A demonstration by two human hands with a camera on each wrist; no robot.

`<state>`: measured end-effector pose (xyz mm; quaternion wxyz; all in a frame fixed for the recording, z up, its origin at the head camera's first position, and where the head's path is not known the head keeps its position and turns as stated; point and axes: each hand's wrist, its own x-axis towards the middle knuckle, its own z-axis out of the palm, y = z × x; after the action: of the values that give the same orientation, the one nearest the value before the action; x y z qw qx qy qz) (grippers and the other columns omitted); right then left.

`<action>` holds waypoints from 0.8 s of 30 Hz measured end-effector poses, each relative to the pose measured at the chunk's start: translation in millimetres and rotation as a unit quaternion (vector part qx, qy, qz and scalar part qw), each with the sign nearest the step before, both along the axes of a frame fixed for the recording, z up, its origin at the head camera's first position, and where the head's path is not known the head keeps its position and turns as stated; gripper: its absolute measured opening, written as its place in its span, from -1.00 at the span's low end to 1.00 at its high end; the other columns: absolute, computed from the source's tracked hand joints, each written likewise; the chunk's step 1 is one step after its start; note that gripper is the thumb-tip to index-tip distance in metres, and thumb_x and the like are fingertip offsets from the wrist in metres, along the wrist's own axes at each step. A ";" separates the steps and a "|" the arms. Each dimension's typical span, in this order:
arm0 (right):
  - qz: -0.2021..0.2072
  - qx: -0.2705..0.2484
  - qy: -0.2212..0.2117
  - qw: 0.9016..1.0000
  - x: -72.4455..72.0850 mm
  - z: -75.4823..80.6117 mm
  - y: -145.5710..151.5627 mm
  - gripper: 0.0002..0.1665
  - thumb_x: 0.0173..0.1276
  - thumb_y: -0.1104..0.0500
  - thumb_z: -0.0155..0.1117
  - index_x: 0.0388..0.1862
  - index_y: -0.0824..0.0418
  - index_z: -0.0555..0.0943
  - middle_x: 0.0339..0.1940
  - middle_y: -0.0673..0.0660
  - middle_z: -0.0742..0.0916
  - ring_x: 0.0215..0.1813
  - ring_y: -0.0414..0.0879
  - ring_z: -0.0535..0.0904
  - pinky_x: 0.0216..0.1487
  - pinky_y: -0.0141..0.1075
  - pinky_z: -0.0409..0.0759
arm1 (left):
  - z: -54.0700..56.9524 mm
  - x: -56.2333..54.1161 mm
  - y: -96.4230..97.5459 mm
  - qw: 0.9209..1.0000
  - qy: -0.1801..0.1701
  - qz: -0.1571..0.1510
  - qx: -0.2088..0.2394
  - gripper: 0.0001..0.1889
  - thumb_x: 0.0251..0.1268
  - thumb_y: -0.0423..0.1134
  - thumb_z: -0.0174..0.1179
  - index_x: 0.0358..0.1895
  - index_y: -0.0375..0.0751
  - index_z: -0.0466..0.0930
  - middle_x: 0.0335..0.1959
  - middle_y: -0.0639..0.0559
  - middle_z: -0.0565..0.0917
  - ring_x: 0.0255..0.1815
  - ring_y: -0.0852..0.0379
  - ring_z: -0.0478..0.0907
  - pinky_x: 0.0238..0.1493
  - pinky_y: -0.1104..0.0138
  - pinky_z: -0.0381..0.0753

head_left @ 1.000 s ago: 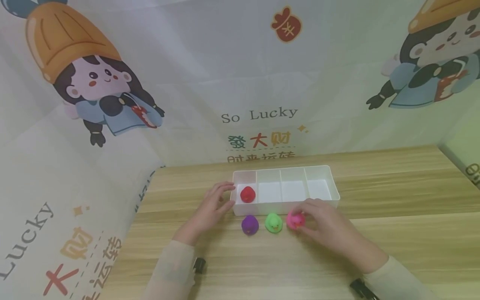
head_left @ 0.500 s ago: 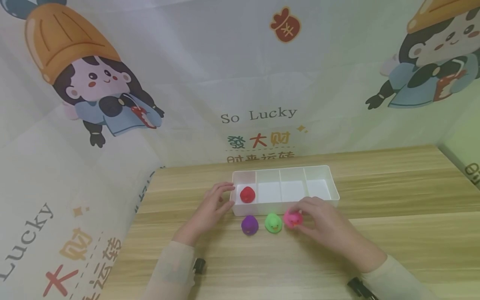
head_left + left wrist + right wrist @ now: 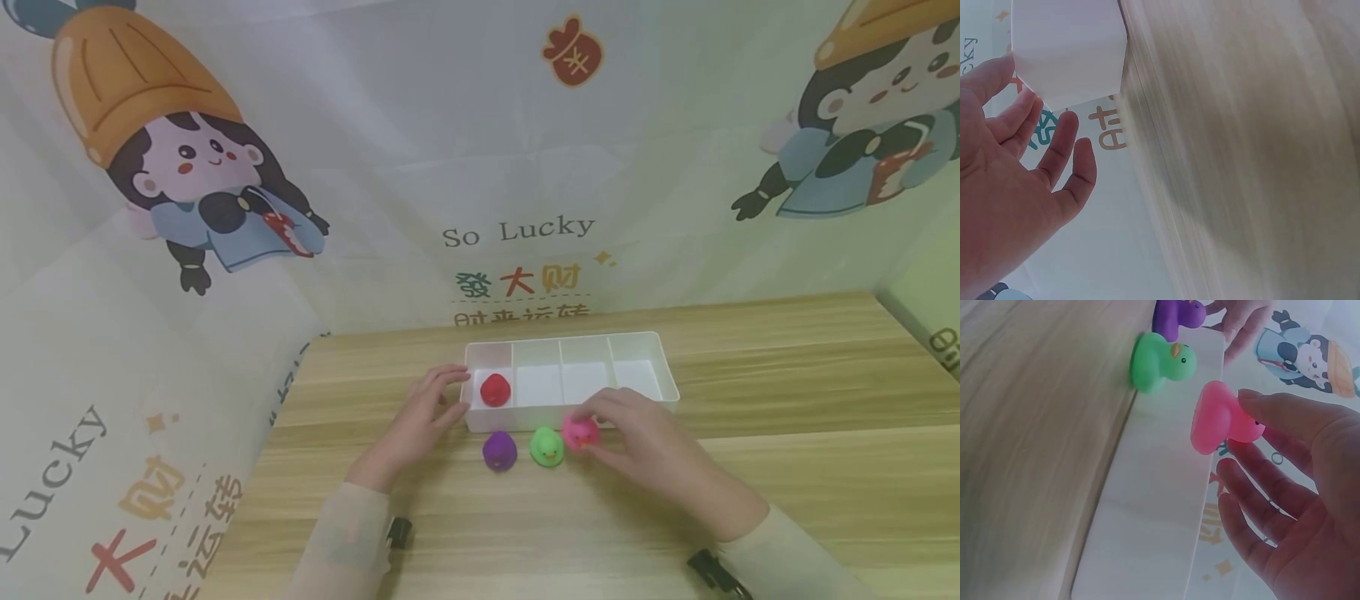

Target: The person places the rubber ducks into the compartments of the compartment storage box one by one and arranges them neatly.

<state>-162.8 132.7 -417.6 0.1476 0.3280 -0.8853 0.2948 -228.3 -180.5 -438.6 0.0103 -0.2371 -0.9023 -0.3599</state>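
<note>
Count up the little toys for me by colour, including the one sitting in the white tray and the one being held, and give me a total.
Red toy: 1
Purple toy: 1
Green toy: 1
Pink toy: 1
Total: 4

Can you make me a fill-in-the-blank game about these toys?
1. The duck in the right hand is ____.
2. The tray has ____ compartments.
3. The toy inside the tray is ____.
4. The green duck and the ____ duck stand on the table.

Missing words: pink; four; red; purple.
</note>
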 end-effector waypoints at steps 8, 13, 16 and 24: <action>-0.016 0.017 0.007 1.000 -2.6 4.7 -4.0 -0.60 -0.09 0.10 0.42 -0.19 -0.03 0.57 -0.22 -0.18 0.58 -0.14 -0.28 0.44 -0.11 -0.34 0.44 | -0.9 -0.8 1.0 1.000 0.000 0.002 0.002 -0.56 0.23 -0.19 0.08 0.18 -0.14 0.30 0.25 0.08 0.21 -0.09 0.06 0.35 -0.06 0.20 0.40; -0.015 0.022 0.017 0.999 -3.8 5.5 -6.0 -0.61 -0.10 0.09 0.43 -0.21 -0.02 0.58 -0.22 -0.19 0.58 -0.14 -0.32 0.43 -0.11 -0.38 0.43 | -0.3 -0.7 0.7 1.000 0.001 0.000 0.000 -0.55 0.23 -0.13 0.06 0.17 -0.15 0.31 0.24 0.09 0.23 -0.09 0.06 0.35 -0.07 0.20 0.40; -0.011 0.022 0.021 0.999 -4.6 6.4 -7.5 -0.63 -0.08 0.09 0.42 -0.22 -0.03 0.58 -0.24 -0.21 0.58 -0.16 -0.32 0.43 -0.11 -0.39 0.42 | -0.7 -1.2 0.2 1.000 0.002 0.001 -0.002 -0.55 0.23 -0.09 0.05 0.17 -0.14 0.32 0.24 0.10 0.23 -0.09 0.06 0.35 -0.07 0.21 0.40; -0.002 0.025 0.042 0.999 -8.5 10.0 -9.9 -0.64 -0.09 0.10 0.41 -0.23 -0.01 0.58 -0.25 -0.18 0.60 -0.19 -0.29 0.45 -0.14 -0.36 0.43 | -0.6 -0.7 -0.5 1.000 0.003 -0.007 -0.002 -0.55 0.24 -0.13 0.06 0.18 -0.15 0.30 0.25 0.05 0.22 -0.08 0.05 0.35 -0.06 0.19 0.40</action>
<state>-171.3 122.7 -407.7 0.1766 0.3422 -0.8861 0.2580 -229.0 -181.0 -439.2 0.0098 -0.2447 -0.9014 -0.3572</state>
